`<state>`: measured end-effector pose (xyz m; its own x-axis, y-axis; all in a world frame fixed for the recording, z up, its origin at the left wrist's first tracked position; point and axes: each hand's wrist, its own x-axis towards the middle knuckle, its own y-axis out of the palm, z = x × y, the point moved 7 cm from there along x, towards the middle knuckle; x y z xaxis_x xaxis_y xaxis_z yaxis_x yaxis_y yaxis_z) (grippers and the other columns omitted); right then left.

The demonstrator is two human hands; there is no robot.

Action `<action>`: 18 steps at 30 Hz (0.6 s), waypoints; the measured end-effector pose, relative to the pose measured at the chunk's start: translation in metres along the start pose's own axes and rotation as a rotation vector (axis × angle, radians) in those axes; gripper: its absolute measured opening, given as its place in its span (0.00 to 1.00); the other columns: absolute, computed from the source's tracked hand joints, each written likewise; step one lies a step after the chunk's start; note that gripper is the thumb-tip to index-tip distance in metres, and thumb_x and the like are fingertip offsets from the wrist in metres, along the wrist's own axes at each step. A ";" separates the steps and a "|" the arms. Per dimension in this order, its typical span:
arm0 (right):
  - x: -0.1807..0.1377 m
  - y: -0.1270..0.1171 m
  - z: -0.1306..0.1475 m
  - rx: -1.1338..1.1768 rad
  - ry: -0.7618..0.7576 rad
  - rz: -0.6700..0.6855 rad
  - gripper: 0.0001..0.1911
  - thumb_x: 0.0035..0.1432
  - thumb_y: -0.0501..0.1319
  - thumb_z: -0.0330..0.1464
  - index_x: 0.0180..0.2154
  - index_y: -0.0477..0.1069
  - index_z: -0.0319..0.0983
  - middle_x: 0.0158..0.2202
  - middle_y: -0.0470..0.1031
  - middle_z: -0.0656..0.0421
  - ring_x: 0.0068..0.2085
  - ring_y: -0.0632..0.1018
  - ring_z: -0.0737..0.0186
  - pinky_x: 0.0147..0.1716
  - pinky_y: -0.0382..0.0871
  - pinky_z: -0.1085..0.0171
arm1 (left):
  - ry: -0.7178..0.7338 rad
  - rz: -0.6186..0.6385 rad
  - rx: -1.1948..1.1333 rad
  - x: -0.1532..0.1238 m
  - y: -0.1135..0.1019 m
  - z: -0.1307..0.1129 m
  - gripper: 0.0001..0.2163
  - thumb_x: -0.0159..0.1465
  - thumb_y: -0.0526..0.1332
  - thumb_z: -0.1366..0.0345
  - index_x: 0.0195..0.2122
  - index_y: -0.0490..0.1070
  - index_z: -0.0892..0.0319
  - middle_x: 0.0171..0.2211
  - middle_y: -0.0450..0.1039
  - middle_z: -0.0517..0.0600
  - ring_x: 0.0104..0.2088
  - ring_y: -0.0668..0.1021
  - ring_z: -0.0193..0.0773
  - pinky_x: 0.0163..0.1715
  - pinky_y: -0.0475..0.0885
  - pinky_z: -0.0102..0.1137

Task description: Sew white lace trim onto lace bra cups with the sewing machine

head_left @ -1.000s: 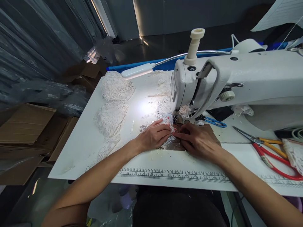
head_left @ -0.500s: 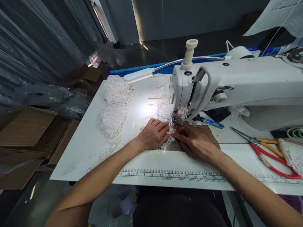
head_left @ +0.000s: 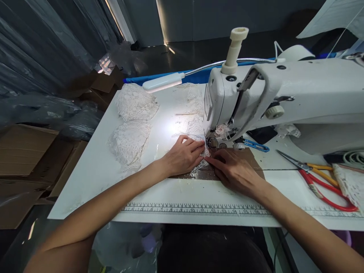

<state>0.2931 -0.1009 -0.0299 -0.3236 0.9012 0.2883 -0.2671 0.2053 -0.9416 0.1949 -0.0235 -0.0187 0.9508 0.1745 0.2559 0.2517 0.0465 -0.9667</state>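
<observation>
White lace fabric [head_left: 204,164] lies on the sewing machine bed, its front end just before the presser foot [head_left: 209,142]. My left hand [head_left: 184,155] presses down on the lace from the left, fingers bent and close together, hiding part of it. From the right, my right hand [head_left: 234,170] holds the lace's edge with its index finger stretched to it and the other fingers curled below. The fingertips of both hands nearly meet. Over them stands the white sewing machine [head_left: 284,98], with a pale fabric rose [head_left: 221,130] beside its needle area.
Lace cups [head_left: 132,138] lie at the left of the table, and more lace [head_left: 193,102] is behind the hands. A lamp [head_left: 163,82] shines there. Blue thread snips [head_left: 256,145], red-handled scissors [head_left: 327,185] and yellow-handled ones [head_left: 325,176] lie right. A printed ruler [head_left: 193,209] runs along the front.
The camera view has shifted slightly, bringing the machine head nearer. My left hand has edged toward the presser foot with the lace. The small red spots on the lace no longer show.
</observation>
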 end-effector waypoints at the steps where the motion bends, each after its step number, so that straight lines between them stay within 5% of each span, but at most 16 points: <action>1: 0.000 0.000 0.000 -0.006 0.010 0.002 0.17 0.61 0.54 0.27 0.51 0.70 0.39 0.43 0.69 0.50 0.42 0.72 0.54 0.39 0.71 0.56 | 0.010 0.006 -0.009 0.001 0.000 0.001 0.14 0.70 0.51 0.63 0.51 0.69 0.62 0.55 0.69 0.56 0.45 0.74 0.43 0.50 0.64 0.44; 18: 0.003 -0.006 -0.005 0.062 0.088 -0.043 0.17 0.62 0.52 0.27 0.51 0.71 0.37 0.43 0.71 0.47 0.40 0.75 0.55 0.37 0.73 0.57 | 0.019 -0.072 -0.038 -0.002 0.001 0.006 0.13 0.69 0.53 0.63 0.51 0.69 0.57 0.54 0.70 0.55 0.45 0.74 0.43 0.48 0.64 0.45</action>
<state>0.2977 -0.0975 -0.0244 -0.2305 0.9227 0.3089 -0.3356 0.2226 -0.9153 0.1921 -0.0182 -0.0202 0.9332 0.1533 0.3249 0.3256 0.0210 -0.9453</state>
